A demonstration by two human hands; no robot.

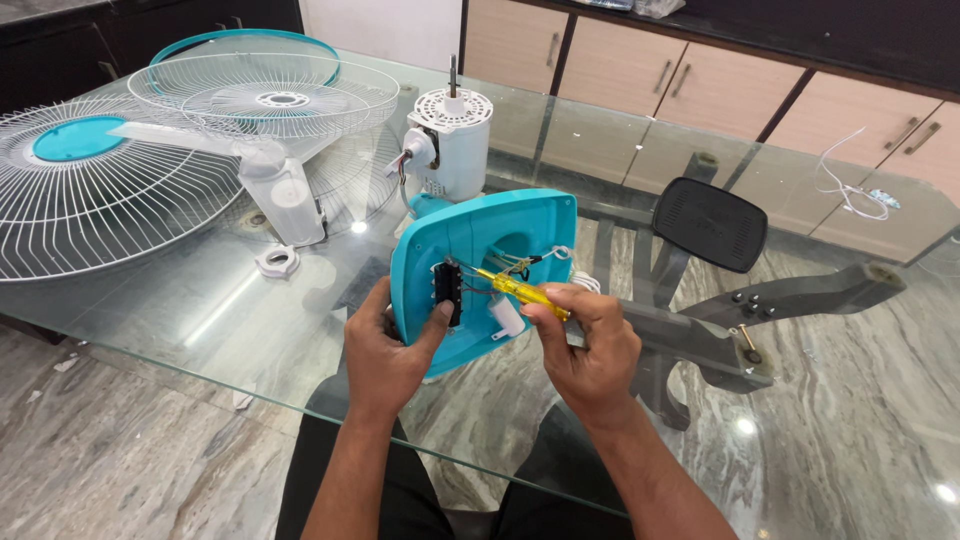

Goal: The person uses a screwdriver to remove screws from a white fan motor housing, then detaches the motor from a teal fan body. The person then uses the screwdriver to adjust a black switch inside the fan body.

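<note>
1. Glass counter [200, 330] over a marble floor, with cabinets behind, carries loose fan parts: two grilles [110, 190], a white motor [452, 140].
2. Left hand [385, 350] props the teal housing [480, 270] upright, open back toward the camera, so its wiring shows; its fingers [437, 318] are closed around the edge, thumb beside the black switch block [448, 290].
3. Right hand [590, 350] has its fingers wrapped around a yellow screwdriver [520, 293], tip angled into the cavity just past the left thumb.
</note>
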